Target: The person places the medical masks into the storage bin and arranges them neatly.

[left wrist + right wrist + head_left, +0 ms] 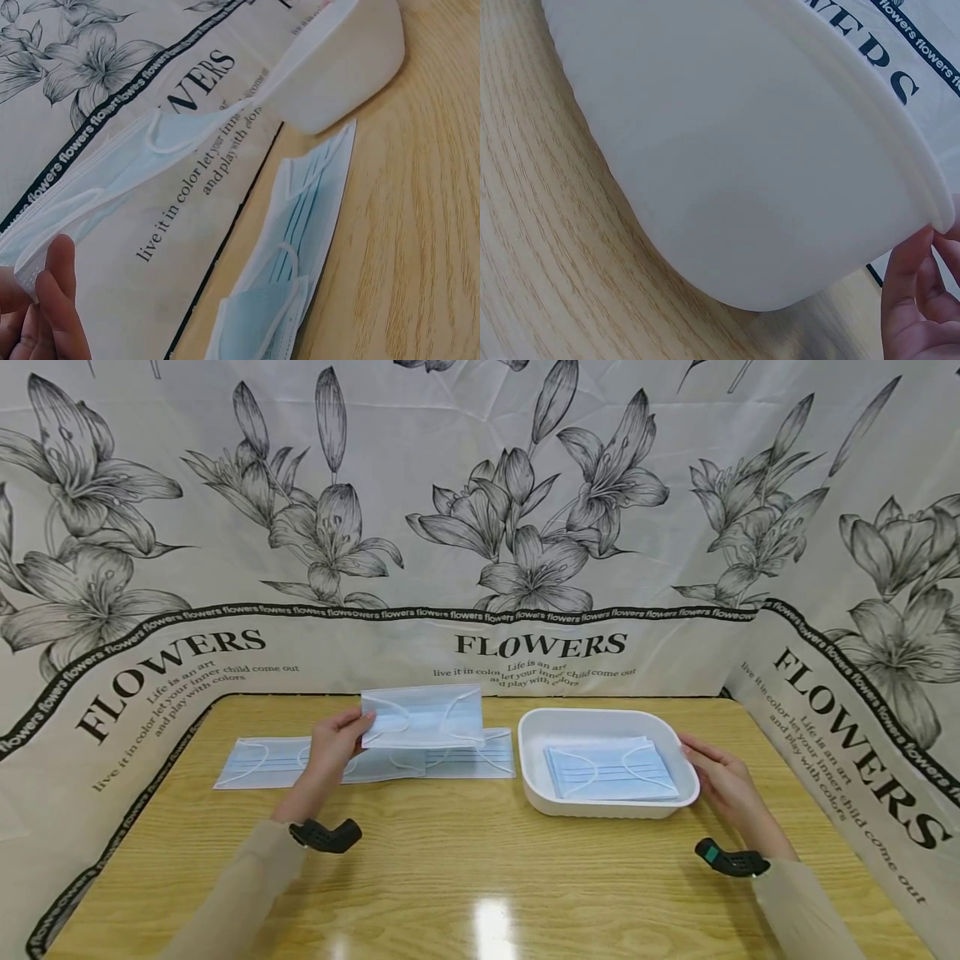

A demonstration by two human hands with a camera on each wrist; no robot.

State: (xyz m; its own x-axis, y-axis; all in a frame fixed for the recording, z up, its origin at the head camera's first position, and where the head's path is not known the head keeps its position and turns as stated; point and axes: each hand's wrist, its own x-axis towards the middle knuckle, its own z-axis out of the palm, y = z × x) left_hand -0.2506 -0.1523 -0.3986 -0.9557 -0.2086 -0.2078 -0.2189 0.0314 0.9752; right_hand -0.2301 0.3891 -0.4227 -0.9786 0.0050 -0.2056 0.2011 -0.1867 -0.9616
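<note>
Left hand [335, 745]: fingers [52, 296] pinching the edge of a lifted face mask [422, 716], raised above more masks [360, 762] flat on the bench [480, 868] just beyond those fingertips. Right hand [722, 781]: fingers [911, 277] loosely curved, touching the rim of the white tray [607, 803]; folded masks [611, 772] inside.

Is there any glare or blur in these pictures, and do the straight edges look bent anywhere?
Head view: lamp glare on the table, whose back edge bows as through a wide lens. Left wrist view: the held mask looks soft up close. Right wrist view: the tray fills the frame, evenly lit, no hard shadow.
</note>
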